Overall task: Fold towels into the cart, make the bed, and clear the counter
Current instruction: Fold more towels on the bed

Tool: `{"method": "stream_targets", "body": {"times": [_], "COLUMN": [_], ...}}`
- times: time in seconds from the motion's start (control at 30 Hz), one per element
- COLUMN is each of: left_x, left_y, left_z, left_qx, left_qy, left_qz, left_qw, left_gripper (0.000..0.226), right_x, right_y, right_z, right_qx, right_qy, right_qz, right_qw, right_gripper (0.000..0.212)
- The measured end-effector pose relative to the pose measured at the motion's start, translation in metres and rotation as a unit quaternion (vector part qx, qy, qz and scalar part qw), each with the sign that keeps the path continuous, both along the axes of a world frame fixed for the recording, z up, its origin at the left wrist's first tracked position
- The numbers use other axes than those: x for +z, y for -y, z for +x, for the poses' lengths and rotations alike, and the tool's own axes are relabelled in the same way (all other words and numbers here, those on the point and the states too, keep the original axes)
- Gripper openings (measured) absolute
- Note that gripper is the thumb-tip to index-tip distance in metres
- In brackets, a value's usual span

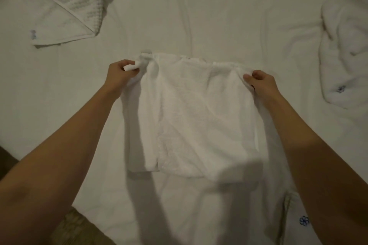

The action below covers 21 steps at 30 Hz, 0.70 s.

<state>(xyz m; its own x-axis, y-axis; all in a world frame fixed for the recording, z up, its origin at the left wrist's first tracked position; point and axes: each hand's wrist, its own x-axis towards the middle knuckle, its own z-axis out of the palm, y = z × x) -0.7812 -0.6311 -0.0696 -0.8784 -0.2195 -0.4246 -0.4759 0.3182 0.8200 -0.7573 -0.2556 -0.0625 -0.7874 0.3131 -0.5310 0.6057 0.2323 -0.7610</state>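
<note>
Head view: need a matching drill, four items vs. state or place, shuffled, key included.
Items:
1. white towel
2. waffle-weave towel
3. crumpled towel
4. left hand

States:
A. bunched up at the right edge of the bed
B. pinches a top corner of the cloth
C. held up by both top corners
D. lies folded at the upper left

Pairs: 1-C, 2-D, 3-A, 4-B

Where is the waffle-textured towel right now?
Head view, upper left: the waffle-textured towel lies on the bed sheet, beyond the left hand, untouched.
</note>
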Motion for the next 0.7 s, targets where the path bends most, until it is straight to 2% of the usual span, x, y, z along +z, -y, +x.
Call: {"method": "stream_targets", "body": {"times": [0.1,0.2,0.37,0.47,0.57,0.63,0.7], "left_x": [0.012,0.041,0.1,0.144,0.186,0.213,0.242], "left_y": [-0.004,-0.01,-0.008,-0.001,0.007,0.012,0.016], "left_z": [0.003,0.009,0.039,0.057,0.073,0.079,0.083], "left_qx": [0.022,0.021,-0.015,-0.048,-0.099,-0.138,-0.137], "left_qy": [-0.017,-0.044,-0.044,-0.035,-0.002,0.01,-0.006], "left_qz": [0.01,0.058,0.123,0.158,0.193,0.206,0.216], "left_qw": [1.0,0.997,0.991,0.986,0.976,0.969,0.967], "left_gripper": [0.016,0.015,0.012,0.013,0.013,0.015,0.014], "right_x": [0.01,0.035,0.098,0.148,0.196,0.226,0.256], "right_y": [-0.001,-0.003,-0.002,-0.008,-0.02,-0.029,-0.039], "right_z": [0.008,0.018,0.056,0.081,0.101,0.112,0.123], "right_qx": [-0.01,-0.053,-0.046,-0.075,-0.1,-0.109,-0.129], "right_qy": [-0.025,-0.072,-0.128,-0.157,-0.175,-0.187,-0.202], "right_qz": [0.028,0.038,0.063,0.075,0.077,0.08,0.091], "right_qw": [0.999,0.995,0.989,0.982,0.976,0.973,0.967], "right_gripper": [0.011,0.007,0.009,0.021,0.025,0.021,0.012]}}
